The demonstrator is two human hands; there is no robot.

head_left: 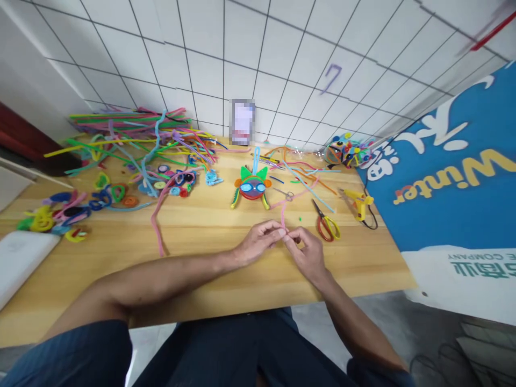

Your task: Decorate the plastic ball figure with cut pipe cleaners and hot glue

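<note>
On my head feed both hands were together over the near half of the table (226, 290). Left hand (261, 243): thumb and forefinger closed, pinching a pink fuzzy stem (282, 214). Right hand (305, 251): thumb and forefinger closed on the same stem, fingertips right against the left ones. I couldn't tell how the stem's low end was bent; fingers hid it. Its upper part stuck out past the fingertips toward the wall, near small metal scissors (288, 196).

Beyond the left hand I had a fuzzy figure (252, 187), green ears, blue eyes, facing the camera. Right of the right hand lay large scissors (328, 228), red and yellow handles, then a yellow glue gun (359, 204) near the table's right edge. A green scrap (300, 219) sat just beyond the right hand. A loose pink strand (156, 226) lay well left of the hands, near a heap of coloured stems (133, 121) by the wall. Phone (242, 122) stood against the wall, screen blurred.
</note>
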